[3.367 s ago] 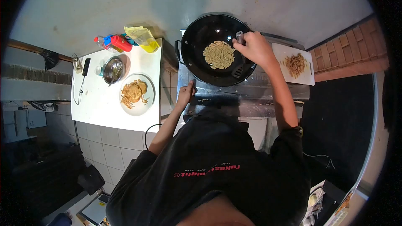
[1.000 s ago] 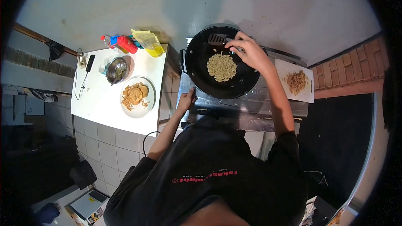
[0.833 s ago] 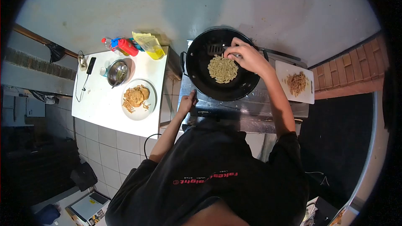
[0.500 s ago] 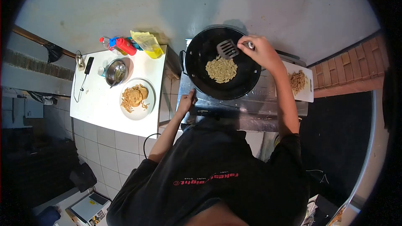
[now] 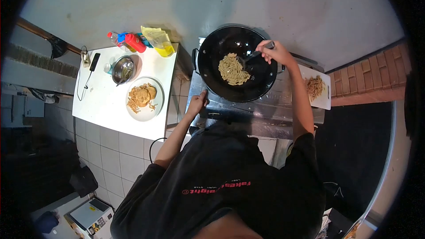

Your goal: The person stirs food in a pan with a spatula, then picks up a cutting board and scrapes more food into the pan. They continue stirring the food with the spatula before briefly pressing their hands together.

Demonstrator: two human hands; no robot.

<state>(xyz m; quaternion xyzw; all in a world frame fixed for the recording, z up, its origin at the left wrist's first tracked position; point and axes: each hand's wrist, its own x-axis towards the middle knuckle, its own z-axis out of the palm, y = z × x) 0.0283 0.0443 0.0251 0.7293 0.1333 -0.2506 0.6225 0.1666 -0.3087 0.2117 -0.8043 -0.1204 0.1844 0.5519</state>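
My right hand [image 5: 276, 54] is closed around the handle of a black slotted spatula [image 5: 251, 57]. Its blade is tilted down into a black wok [image 5: 261, 86], against the right side of a heap of pale, short strips of food [image 5: 233, 71]. The wok rests on a metal stove [image 5: 230, 112]. At the stove's left front edge, below the wok's left handle [image 5: 194, 60], is my left hand [image 5: 197, 103]. Its fingers are curled and one digit points up; whatever they may grip there is hidden.
Left of the stove, a white table [image 5: 99, 108] bears a plate [image 5: 149, 116] of fried food, a metal bowl [image 5: 118, 76], a red bottle [image 5: 135, 43] and a yellow packet [image 5: 163, 48]. Brown strips [image 5: 314, 87] lie on a white cutting board [image 5: 325, 99] at right.
The spatula has dropped from above the food into the wok, its blade now tipped beside the heap. The heap's shape has shifted slightly. My left hand stays at the stove edge.
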